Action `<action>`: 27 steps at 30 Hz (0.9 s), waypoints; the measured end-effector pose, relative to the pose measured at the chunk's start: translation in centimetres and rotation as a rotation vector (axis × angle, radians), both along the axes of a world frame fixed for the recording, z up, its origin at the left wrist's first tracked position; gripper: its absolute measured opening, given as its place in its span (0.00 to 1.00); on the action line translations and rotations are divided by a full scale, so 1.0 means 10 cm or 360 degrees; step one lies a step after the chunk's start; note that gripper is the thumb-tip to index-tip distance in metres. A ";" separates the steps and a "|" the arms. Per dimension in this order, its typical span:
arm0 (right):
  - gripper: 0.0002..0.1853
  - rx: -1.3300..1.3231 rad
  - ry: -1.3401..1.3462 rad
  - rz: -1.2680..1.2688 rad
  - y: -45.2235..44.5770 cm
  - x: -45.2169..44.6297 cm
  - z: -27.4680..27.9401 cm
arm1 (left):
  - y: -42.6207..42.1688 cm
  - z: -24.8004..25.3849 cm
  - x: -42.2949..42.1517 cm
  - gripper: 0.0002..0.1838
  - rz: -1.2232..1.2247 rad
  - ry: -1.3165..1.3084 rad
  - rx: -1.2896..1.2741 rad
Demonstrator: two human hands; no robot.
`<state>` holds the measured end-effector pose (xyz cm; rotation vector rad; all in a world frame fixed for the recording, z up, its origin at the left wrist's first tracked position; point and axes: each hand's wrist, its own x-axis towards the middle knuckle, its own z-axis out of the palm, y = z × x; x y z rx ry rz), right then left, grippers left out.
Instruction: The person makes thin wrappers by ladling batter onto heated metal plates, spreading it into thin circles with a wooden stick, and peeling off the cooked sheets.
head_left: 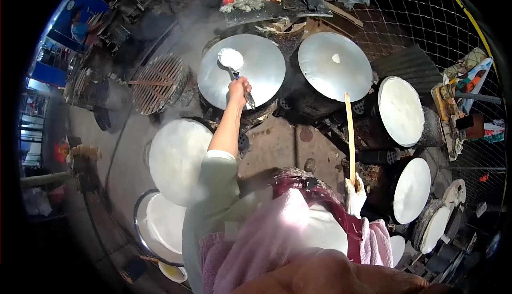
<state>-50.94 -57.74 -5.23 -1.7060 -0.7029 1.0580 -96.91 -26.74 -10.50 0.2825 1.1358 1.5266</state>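
Observation:
My bare left hand is wrapped round the handle of a ladle. White batter fills the ladle's bowl, which is over the left part of a round grey griddle. My right hand, in a whitish work glove, grips the lower end of a long flat wooden stick. The stick's far tip reaches the near edge of a second griddle. A small pale patch lies on that griddle. Which surface the ladle touches, if any, I cannot tell.
White-coated griddles stand at right, another pale round griddle at left. Below it is a metal-rimmed basin of white batter. A round grate lies back left. A cluttered board and wire fence are behind.

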 end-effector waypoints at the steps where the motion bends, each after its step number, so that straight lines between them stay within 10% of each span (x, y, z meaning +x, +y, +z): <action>1: 0.25 -0.0019 0.0023 -0.0002 0.00 0.02 -0.01 | 0.00 0.03 -0.02 0.05 -0.0031 -0.0114 0.0016; 9: 0.25 0.0024 0.0006 0.0121 0.24 0.13 -0.11 | -0.32 0.98 -0.48 0.12 -0.0186 -0.1266 0.0500; 14: 0.24 0.0025 0.0004 0.0339 0.54 0.36 -0.30 | -0.83 2.06 -0.45 0.15 -0.0353 -0.0904 0.1031; 27: 0.24 0.0084 0.0068 0.0464 1.06 1.17 -0.34 | -1.42 1.77 0.82 0.15 -0.0182 -0.0375 -0.0022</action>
